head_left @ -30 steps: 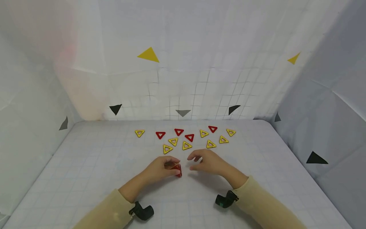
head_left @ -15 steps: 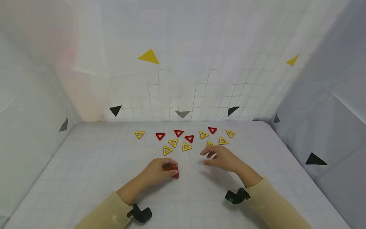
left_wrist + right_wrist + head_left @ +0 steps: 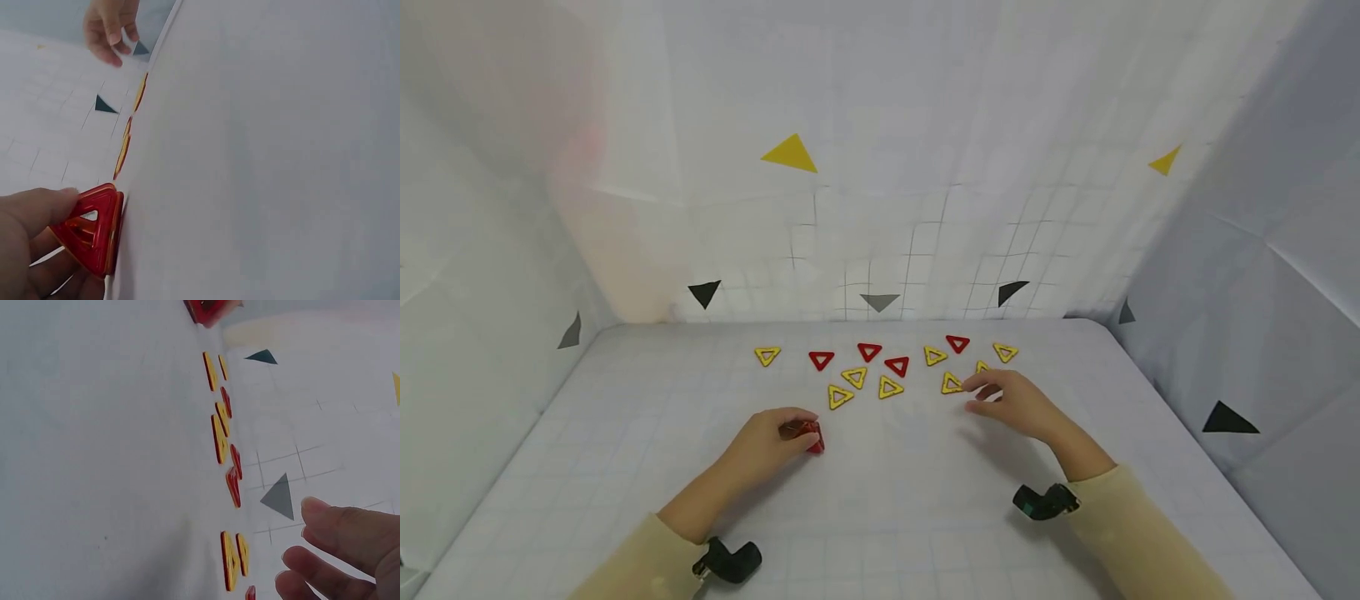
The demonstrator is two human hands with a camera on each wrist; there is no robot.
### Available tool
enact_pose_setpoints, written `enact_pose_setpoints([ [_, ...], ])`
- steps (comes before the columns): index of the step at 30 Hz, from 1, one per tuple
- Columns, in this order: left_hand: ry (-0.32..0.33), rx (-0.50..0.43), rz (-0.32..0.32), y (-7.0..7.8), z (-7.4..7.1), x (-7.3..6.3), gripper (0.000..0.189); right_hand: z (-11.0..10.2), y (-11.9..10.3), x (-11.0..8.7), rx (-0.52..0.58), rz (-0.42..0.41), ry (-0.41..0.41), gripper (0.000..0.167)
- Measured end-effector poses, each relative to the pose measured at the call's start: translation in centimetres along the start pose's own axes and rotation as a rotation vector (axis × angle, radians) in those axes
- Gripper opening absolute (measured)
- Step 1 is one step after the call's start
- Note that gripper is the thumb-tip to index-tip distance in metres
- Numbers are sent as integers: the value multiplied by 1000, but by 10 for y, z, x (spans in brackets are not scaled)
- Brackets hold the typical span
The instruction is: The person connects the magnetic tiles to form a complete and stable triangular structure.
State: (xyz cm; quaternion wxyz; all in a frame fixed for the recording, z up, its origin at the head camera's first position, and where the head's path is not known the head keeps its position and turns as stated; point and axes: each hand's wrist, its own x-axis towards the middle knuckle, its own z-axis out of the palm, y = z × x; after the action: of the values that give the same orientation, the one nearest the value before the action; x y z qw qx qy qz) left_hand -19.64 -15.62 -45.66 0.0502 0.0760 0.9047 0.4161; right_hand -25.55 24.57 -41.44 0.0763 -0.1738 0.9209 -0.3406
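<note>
My left hand (image 3: pixel 767 442) grips a red block of triangular tiles (image 3: pixel 94 234) between thumb and fingers. In the left wrist view the block shows triangular faces with cut-out centres, and its lower edge is close over the white table. My right hand (image 3: pixel 1015 403) holds nothing; its fingers are loosely bent, with the fingertips right at a yellow triangle tile (image 3: pixel 951 383). Another yellow triangle tile (image 3: pixel 982 367) is partly hidden behind that hand. In the right wrist view, the thumb and fingers (image 3: pixel 340 540) are apart from the tiles.
Several yellow and red triangle tiles lie flat across the back of the white table (image 3: pixel 880 517), among them a red tile (image 3: pixel 822 360), a yellow tile (image 3: pixel 767 356) and a yellow tile (image 3: pixel 1005 352). White sheet walls (image 3: pixel 880 100) with printed triangles enclose the back and both sides.
My left hand has moved left with the red block in its grip. My right hand has moved right and a little away from me, up to the yellow tiles.
</note>
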Motion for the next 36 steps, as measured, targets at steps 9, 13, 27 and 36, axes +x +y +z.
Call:
enact_pose_setpoints([
  [9,92,49,-35,-24,-32,-2,34,-7,23,11,-48,43,70,31],
  [13,123,64,-48,-32,-45,-4,37,-9,31,17,-31,50,110,30],
  [27,194,94,-101,-56,-72,-7,43,-15,57,40,38,250,115,46],
  [36,224,111,-124,-67,-86,-7,44,-14,69,53,63,306,66,51],
])
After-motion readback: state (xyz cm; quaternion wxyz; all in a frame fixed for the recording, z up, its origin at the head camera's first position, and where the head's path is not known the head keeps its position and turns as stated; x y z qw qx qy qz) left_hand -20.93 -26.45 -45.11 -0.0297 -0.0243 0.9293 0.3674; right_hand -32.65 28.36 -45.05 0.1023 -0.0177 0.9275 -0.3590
